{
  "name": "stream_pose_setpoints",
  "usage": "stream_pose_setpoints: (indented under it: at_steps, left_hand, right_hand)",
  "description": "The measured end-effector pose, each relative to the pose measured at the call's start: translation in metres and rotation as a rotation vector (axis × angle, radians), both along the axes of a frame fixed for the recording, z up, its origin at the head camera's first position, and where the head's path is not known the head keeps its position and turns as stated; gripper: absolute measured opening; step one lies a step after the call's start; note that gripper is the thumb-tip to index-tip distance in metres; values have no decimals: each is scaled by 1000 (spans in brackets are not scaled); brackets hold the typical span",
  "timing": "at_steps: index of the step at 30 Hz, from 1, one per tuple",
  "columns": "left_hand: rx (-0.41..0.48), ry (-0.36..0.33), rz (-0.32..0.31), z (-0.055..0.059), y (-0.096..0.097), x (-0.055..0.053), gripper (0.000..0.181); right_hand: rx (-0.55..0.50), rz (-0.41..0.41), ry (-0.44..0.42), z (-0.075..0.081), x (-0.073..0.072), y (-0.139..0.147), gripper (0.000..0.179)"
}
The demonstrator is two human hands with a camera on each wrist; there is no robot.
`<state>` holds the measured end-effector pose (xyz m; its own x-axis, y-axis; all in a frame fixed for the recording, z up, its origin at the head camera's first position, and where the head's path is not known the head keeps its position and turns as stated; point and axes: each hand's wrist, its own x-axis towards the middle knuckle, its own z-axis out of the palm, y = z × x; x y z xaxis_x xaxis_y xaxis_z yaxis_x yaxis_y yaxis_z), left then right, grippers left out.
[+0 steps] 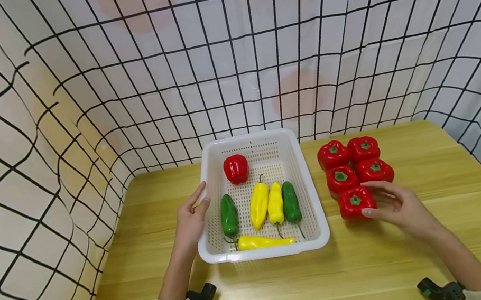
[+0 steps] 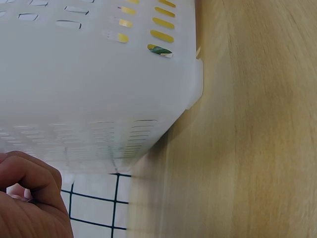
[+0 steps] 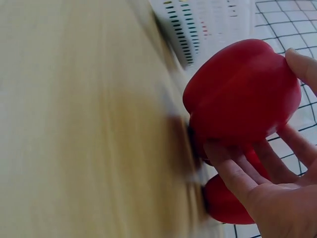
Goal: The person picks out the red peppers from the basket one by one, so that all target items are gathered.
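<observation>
A white plastic basket [image 1: 314, 212] stands on the table, with a red bell pepper [image 1: 236, 169], yellow peppers [image 1: 260, 205] and green peppers [image 1: 229, 215] inside. At its left rim, my left hand [image 1: 191, 223] grips the edge; in the left wrist view that hand's [image 2: 32, 193] curled fingers lie against the basket wall [image 2: 89, 84]. My right hand [image 1: 402, 207] holds the nearest red bell pepper [image 1: 356, 203] of a group on the right, thumb on one side and fingers on the other. The right wrist view has this bell pepper [image 3: 245, 91] between thumb and fingers of the hand [image 3: 277, 193].
More red bell peppers [image 1: 341, 179] stand close together just behind the held one, right of the basket. The wooden table [image 1: 294, 290] ends at a white wall with a black grid [image 1: 249, 62], which also runs along both sides.
</observation>
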<state>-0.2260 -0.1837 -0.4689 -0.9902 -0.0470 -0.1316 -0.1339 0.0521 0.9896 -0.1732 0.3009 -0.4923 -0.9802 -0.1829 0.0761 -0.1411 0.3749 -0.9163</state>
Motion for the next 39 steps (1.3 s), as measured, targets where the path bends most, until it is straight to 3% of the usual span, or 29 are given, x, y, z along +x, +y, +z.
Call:
stream_pose_setpoints:
  at_steps: [13,25,31,36,39]
  left_hand:
    - [-18,-4,-6,0,0,0,46]
    - [-30,-7,2,1,1,0,45]
    - [-23,-20,6,1,1,0,45]
    - [-31,-10,-4,0,1,0,45]
    - [-32,-9,-6,-1,0,0,45]
  right_hand:
    - [-23,25,-52,-10,-2,-2,55]
    - [4,17,-32,-3,3,-2,58]
    - [-39,6,82,9,5,0,59]
    - [0,-63,222,34,2,-1,57]
    - [20,-87,263,49,-5,-5,55]
